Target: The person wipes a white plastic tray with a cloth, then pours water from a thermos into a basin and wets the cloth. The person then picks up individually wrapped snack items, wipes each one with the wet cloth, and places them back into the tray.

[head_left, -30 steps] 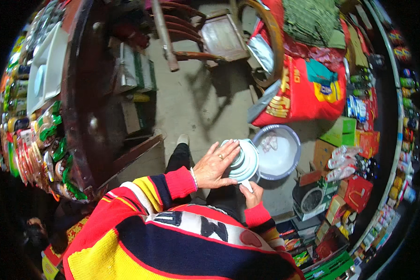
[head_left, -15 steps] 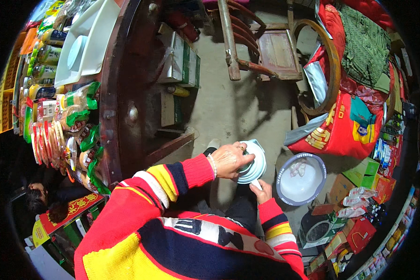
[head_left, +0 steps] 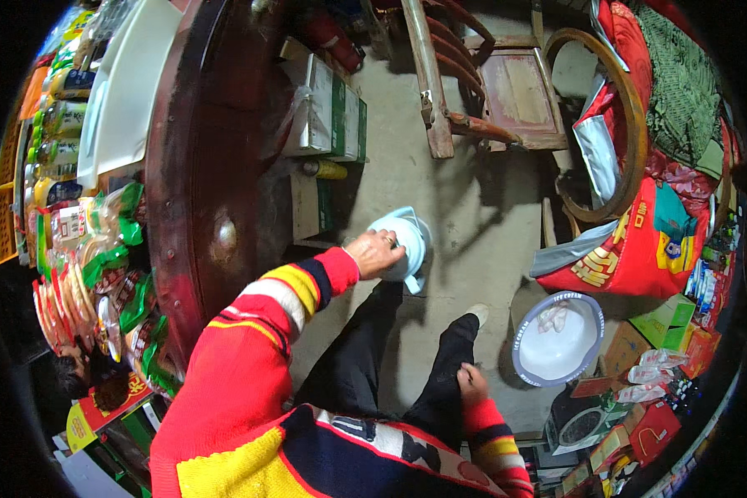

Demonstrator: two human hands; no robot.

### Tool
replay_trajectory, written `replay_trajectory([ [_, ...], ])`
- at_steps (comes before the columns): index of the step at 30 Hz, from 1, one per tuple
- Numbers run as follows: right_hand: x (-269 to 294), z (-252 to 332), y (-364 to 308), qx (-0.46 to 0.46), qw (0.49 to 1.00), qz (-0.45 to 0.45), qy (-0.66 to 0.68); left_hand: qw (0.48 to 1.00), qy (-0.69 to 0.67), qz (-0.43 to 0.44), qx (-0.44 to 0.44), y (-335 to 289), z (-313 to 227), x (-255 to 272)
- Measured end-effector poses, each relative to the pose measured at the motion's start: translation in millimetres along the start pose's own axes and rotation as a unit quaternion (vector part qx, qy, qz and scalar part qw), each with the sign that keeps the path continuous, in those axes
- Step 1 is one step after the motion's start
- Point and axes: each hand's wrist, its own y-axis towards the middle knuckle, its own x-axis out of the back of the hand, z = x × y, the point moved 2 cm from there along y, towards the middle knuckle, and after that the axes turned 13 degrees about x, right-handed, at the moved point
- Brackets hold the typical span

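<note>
"Grey floor (head_left: pixel 483 270), bordered on the left by a dark red wooden surface (head_left: pixel 195 212), with a wooden chair (head_left: pixel 519 100) ahead. Position of the article?"

"Pale blue round article (head_left: pixel 410 239): beyond the person's left knee, over the floor. Whether its underside touches down, I cannot tell. One narrow projection stands out at its near edge."

"Left hand (head_left: pixel 378 253)?"

"Grasping the article, fingers bent over its left part."

"Right hand (head_left: pixel 472 383)?"

"Apart from the article and empty as far as I can see, beside the black trousers (head_left: pixel 436 383). I cannot tell whether its fingers are curled or straight."

"Surroundings?"

"White basin (head_left: pixel 560 353) with a grey-blue rim, on the floor at right; crumpled pale item (head_left: pixel 554 319) inside. Beyond it, a bulky red bag (head_left: pixel 631 259) near a round wooden frame (head_left: pixel 637 141). Packaged food (head_left: pixel 124 282) is stacked at the far left."
</note>
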Motion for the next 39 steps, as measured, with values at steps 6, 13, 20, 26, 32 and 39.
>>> replay_trajectory([
  [6,-3.6,-53.3,-94.2,-0.178,0.982,0.034,-0.042,0.992,0.115,0.023,0.048,4.1,110.4,-87.8],
  [13,-34.6,-31.9,-102.9,-0.195,0.976,0.007,-0.097,0.988,0.139,0.035,0.064,-5.8,183.7,-139.2],
  [20,-31.8,5.5,-69.5,-0.197,0.971,-0.014,-0.137,0.97,0.196,0.083,0.116,-19.9,209.3,-158.7],
  [26,-35.4,4.8,-70.9,-0.208,0.968,-0.022,-0.137,0.973,0.188,0.037,0.126,-39.0,210.8,-180.1],
  [32,-50.3,-16.5,-76.6,-0.155,0.97,0.052,-0.182,0.966,0.182,0.025,0.183,-57.2,191.3,-195.7],
  [39,-44.5,-19.1,-78.7,-0.063,0.967,0.116,-0.217,0.935,0.171,0.194,0.245,-14.9,140.0,-167.1],
])
